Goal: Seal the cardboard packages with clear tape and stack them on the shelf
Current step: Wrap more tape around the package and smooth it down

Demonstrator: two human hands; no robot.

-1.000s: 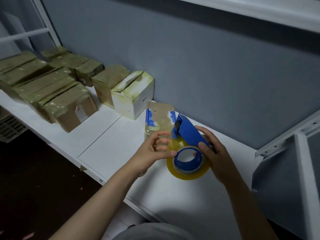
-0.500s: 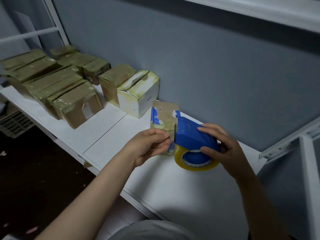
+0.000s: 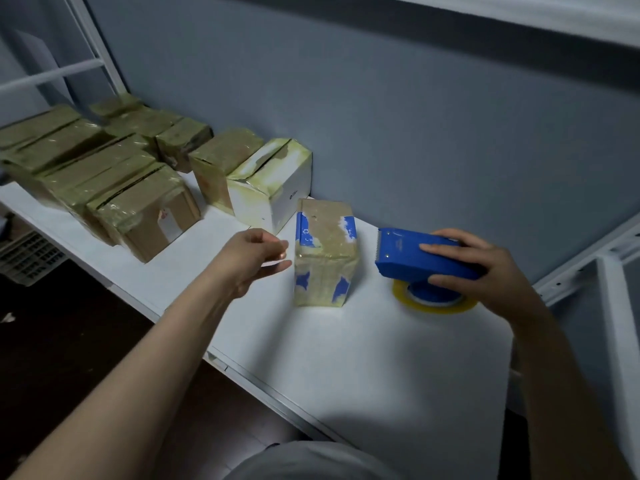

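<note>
Package: taped, blue-printed, upright on white shelf, between both hands.
Left hand: fingers curled just beside package's left face; cannot tell whether pinching anything.
Right hand: grasping blue tape dispenser, roll on shelf, right of package.
Other packages: taped, lined up further left.

The white flat shelf carries tape-wrapped brown cardboard boxes packed together at the far left, then 1 white taped carton. 1 small brown-and-blue taped box stands upright mid-shelf. At its right is a blue tape dispenser; whether its roll touches the shelf is unclear.
</note>
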